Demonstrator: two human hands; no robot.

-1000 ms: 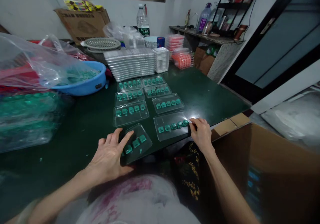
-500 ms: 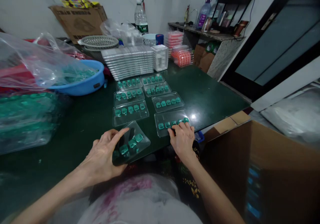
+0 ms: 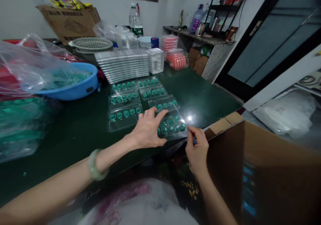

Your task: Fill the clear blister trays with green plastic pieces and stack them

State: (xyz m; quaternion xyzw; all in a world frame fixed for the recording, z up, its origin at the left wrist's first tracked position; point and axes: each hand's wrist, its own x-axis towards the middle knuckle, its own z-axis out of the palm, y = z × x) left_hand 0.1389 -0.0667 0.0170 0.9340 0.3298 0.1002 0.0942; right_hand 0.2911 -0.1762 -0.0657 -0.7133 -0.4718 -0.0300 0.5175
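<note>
My left hand (image 3: pixel 147 128) reaches across to the right and grips a clear plastic tray (image 3: pixel 173 123) of small green pieces, fingers spread over it. That tray lies tilted on top of another clear tray at the near right of the dark green table (image 3: pixel 75 131). My right hand (image 3: pixel 198 148) is at the table's front edge, thumb and forefinger pinched at the near right corner of those trays. Several more filled trays (image 3: pixel 124 115) lie in two rows behind. A pale green bangle (image 3: pixel 94 166) is on my left wrist.
A stack of empty clear trays (image 3: pixel 125 64) and a white box (image 3: pixel 155 60) stand at the back. A blue basin (image 3: pixel 75 91) under a plastic bag (image 3: pixel 30 67) is at the left, above bagged green trays (image 3: pixel 17 124). An open cardboard box (image 3: pixel 263 171) stands at the right.
My left hand lifted the near-left tray and carried it right, onto the near-right tray. My right hand slid off that tray back to its near corner.
</note>
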